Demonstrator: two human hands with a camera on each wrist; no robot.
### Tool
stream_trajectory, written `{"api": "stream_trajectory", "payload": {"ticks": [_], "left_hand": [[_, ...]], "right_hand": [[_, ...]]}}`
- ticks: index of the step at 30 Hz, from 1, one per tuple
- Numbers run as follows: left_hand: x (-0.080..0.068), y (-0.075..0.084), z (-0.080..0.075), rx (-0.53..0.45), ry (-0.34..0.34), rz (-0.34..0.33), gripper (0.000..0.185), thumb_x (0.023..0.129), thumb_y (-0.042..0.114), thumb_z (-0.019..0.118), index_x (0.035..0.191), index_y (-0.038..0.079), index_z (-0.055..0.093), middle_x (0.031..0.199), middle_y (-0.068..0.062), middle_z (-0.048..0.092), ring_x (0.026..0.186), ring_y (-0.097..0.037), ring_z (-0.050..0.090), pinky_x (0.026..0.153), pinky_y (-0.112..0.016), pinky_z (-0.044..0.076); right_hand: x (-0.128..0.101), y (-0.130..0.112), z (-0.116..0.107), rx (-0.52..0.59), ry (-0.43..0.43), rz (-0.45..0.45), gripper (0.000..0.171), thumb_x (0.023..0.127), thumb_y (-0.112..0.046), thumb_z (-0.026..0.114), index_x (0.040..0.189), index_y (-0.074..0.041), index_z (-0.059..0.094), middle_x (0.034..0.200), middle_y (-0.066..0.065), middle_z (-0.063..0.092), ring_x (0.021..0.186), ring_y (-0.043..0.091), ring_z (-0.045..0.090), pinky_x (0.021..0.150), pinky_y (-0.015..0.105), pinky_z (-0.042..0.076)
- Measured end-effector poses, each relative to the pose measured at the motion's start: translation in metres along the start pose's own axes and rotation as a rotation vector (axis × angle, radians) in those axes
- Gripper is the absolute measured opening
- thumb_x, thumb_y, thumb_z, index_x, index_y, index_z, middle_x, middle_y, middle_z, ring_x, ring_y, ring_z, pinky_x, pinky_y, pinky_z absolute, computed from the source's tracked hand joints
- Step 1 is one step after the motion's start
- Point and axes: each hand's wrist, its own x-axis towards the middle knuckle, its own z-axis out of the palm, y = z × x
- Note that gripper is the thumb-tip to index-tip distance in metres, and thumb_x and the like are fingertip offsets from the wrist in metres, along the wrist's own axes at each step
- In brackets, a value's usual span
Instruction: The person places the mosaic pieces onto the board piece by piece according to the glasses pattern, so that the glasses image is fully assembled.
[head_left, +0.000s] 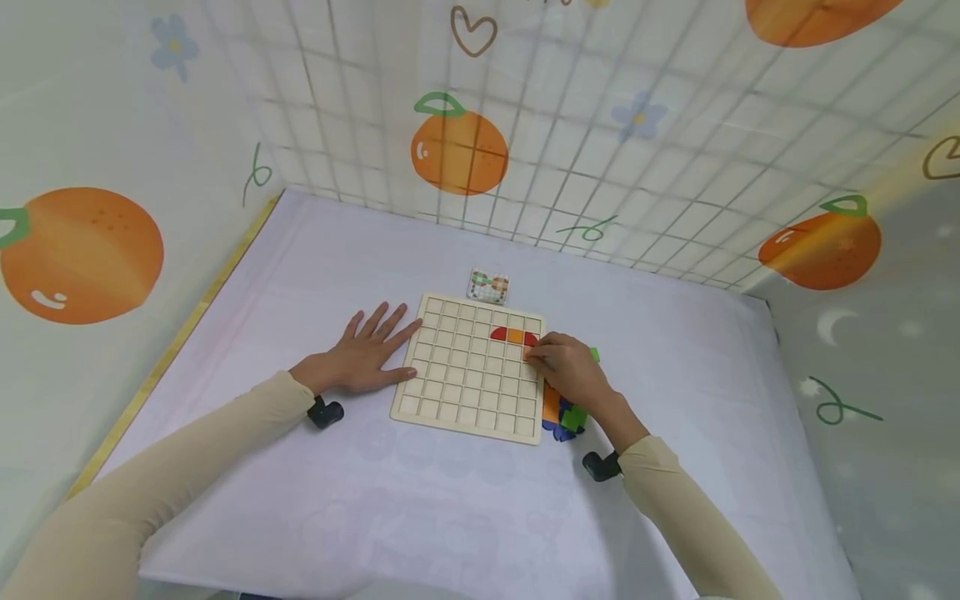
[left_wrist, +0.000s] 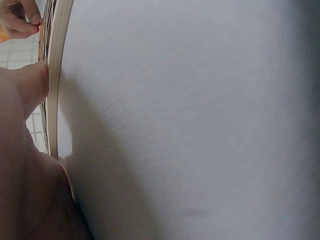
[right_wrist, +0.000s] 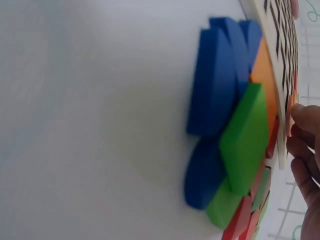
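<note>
Wooden grid board (head_left: 471, 371): L hand (head_left: 365, 354) flat beside it, R hand (head_left: 567, 371) pinching red piece (head_left: 529, 352).

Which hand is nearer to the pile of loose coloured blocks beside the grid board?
Right. The right hand is directly above the pile of blocks; the left hand lies flat across the grid board, at its far edge.

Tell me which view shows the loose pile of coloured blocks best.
Right wrist: the pile of blocks fills the frame, blue, green, orange and red pieces stacked beside the wooden grid board. Head view shows only a sliver of it, mostly behind the right hand. Left wrist shows none of it.
</note>
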Motion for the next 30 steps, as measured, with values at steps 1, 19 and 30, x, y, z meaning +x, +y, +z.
{"api": "stream_trajectory", "payload": {"ticks": [1, 19, 30], "left_hand": [[0.0, 0.0, 0.0, 0.001, -0.001, 0.0, 0.087, 0.094, 0.072, 0.034, 0.16, 0.024, 0.004, 0.164, -0.011, -0.01, 0.147, -0.036, -0.015, 0.111, -0.062, -0.008], [0.0, 0.0, 0.0, 0.011, 0.008, 0.003, 0.087, 0.094, 0.072, 0.035, 0.16, 0.024, 0.004, 0.164, -0.011, -0.009, 0.147, -0.035, -0.014, 0.111, -0.062, -0.008], [-0.001, -0.001, 0.0, 0.004, 0.012, 0.003, 0.087, 0.094, 0.071, 0.036, 0.16, 0.023, 0.005, 0.164, -0.012, -0.008, 0.147, -0.036, -0.014, 0.111, -0.063, -0.008]], "right_hand": [[-0.001, 0.001, -0.001, 0.008, 0.005, 0.009, 0.018, 0.086, -0.015, 0.079, 0.101, -0.004, 0.079, 0.094, 0.002, 0.068, 0.084, 0.015, 0.061, 0.076, 0.03, 0.055], [-0.034, 0.012, -0.011, -0.088, -0.061, 0.073, 0.02, 0.084, -0.03, 0.08, 0.094, -0.012, 0.08, 0.095, 0.001, 0.066, 0.089, 0.022, 0.053, 0.075, 0.037, 0.048], [-0.036, 0.001, -0.02, -0.182, -0.157, 0.09, 0.014, 0.085, -0.024, 0.08, 0.097, -0.018, 0.081, 0.094, -0.002, 0.067, 0.089, 0.02, 0.052, 0.076, 0.038, 0.043]]}}
